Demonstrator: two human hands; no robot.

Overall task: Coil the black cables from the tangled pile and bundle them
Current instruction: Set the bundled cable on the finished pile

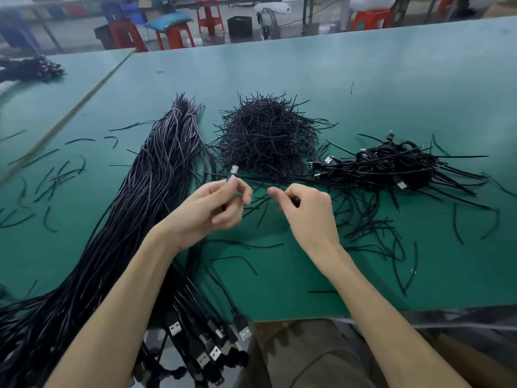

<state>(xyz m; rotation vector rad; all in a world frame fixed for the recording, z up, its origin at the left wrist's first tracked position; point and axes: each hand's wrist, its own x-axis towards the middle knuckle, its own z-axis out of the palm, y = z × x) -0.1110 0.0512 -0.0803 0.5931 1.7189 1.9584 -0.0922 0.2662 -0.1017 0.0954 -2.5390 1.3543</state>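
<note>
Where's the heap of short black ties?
Head view, centre of the green table: the heap sits between the long cable bundle on the left and the coiled cables on the right.

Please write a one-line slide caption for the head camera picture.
Left hand pinches a cable plug, right hand curled beside it, over a green table strewn with black cables.

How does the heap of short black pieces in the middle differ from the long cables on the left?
The heap is a round mound of short pieces crossing every way; the long cables lie nearly parallel in one sheaf. The long cables end in plugs beyond the table edge; the heap shows none. Both are black.
</note>
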